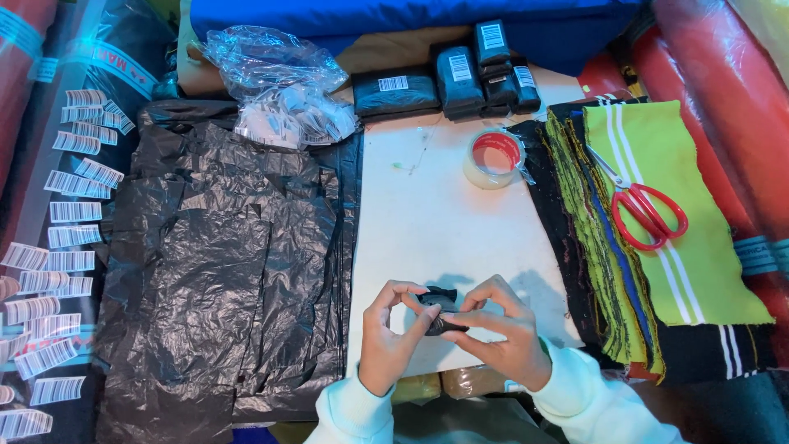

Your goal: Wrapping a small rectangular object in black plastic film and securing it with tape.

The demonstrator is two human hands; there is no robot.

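Both hands, left hand [386, 333] and right hand [505, 333], pinch a small crumpled black plastic piece [440, 311] together above the white desk [444, 214], steadying it from either side.

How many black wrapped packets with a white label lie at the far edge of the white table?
5 that I can tell: one wide black wrapped packet lying alone at left, then four stacked close together beside it; more may be hidden underneath.
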